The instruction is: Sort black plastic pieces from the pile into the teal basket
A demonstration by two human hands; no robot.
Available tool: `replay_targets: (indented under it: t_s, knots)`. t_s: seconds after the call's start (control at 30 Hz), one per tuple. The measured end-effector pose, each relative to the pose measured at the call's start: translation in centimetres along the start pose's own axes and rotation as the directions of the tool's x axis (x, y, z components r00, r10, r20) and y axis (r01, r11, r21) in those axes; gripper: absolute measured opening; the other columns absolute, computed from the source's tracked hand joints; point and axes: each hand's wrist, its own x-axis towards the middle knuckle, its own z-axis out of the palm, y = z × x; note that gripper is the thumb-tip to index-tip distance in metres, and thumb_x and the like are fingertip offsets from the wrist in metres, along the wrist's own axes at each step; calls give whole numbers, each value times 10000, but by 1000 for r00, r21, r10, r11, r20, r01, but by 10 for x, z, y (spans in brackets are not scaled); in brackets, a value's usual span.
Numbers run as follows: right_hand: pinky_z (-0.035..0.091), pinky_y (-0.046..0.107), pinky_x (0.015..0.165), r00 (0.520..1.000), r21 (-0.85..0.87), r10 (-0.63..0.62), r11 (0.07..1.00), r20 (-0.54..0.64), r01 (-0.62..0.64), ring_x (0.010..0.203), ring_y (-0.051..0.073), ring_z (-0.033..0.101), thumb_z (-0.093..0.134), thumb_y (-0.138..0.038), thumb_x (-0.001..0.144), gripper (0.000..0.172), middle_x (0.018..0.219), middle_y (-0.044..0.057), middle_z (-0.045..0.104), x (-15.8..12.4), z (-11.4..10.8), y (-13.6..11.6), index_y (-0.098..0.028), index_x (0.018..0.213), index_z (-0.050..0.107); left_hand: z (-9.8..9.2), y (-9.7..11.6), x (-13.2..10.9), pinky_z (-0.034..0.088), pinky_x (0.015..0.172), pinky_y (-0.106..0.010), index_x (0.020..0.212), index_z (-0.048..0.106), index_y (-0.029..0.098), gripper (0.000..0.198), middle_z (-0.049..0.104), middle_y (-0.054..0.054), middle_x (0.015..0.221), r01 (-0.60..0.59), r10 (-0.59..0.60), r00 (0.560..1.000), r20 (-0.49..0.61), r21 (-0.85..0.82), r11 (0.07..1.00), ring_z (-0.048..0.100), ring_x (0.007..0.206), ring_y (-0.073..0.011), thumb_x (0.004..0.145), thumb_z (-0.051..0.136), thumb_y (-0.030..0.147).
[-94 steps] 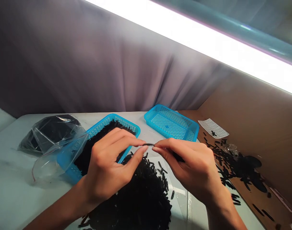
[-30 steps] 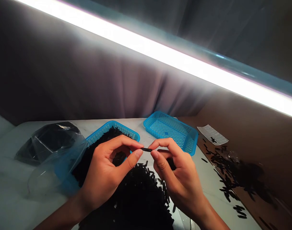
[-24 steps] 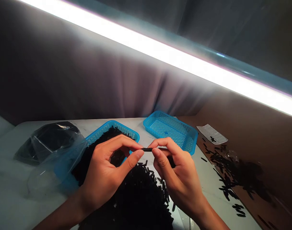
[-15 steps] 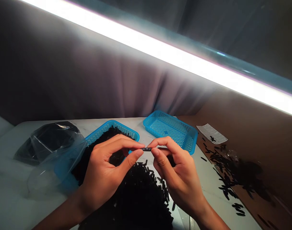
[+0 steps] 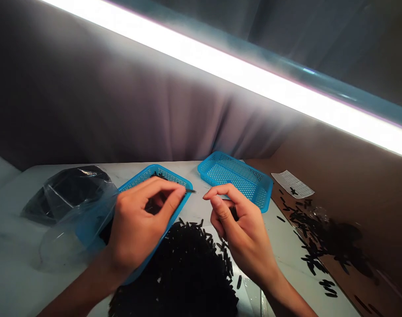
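Note:
Between thumb and forefinger, my left hand point(image 5: 143, 220) pinches a small, slim black piece point(image 5: 190, 190), over the edge of a blue basket point(image 5: 161, 171) filled with black pieces. The black piece points right, towards my right hand point(image 5: 238, 229), and there is a gap between them. My right thumb and forefinger are slightly parted with nothing between their tips. The other right fingers curl in around something dark point(image 5: 234, 213), which looks like more black pieces and is mostly hidden. Below both hands lies a large heap of black pieces point(image 5: 194, 264).
A second blue basket point(image 5: 232, 174), with nothing seen in it, stands at the back. On the left lies a clear bag point(image 5: 71, 189) of dark contents. Black pieces point(image 5: 315, 251) are scattered by the brown board at right, near a paper sheet point(image 5: 295, 185). A bright tube light point(image 5: 220, 61) crosses above.
Both hands held the small black piece between them. My right fingertips have let go of it, and my left hand has moved left with it, towards the filled basket.

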Motion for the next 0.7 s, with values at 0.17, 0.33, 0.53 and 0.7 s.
replay_targets:
  t_s: [0.17, 0.33, 0.53, 0.7]
  knots:
    - [266, 191, 429, 974, 290, 207, 930, 96, -226, 416, 71, 265, 477, -497, 1060, 297, 472, -112, 422, 14, 1, 15, -230, 985, 583, -8, -8, 10, 515, 730, -296, 1097, 732, 238, 180, 718, 1, 937, 5, 3, 999, -47, 171, 985, 656, 841, -168, 920, 722, 269]
    - [229, 190, 394, 919, 311, 311, 872, 243, -377, 390, 70, 224, 428, -552, 1057, 388, 468, -102, 432, 17, 13, 26, -212, 955, 584, 10, 13, -13, 539, 745, -281, 1030, 731, 243, 185, 729, 16, 952, -100, 123, 946, 300, -93, 991, 669, 886, -163, 859, 795, 214]
    - [318, 204, 478, 950, 86, 210, 968, 233, -235, 506, 97, 393, 358, -613, 1070, 514, 566, -49, 495, 10, 15, 27, -198, 872, 588, 20, 14, -26, 564, 805, -354, 978, 728, 225, 177, 746, -12, 1000, -43, 49, 938, 343, -25, 999, 679, 925, -210, 819, 768, 158]
    - [356, 235, 495, 934, 11, 194, 978, 301, -206, 529, 118, 440, 301, -647, 1068, 580, 578, -47, 463, 7, 11, 25, -195, 858, 597, 15, 10, -17, 550, 723, -314, 911, 742, 222, 127, 768, -3, 914, -80, 98, 924, 370, -64, 995, 662, 822, -183, 889, 683, 111]
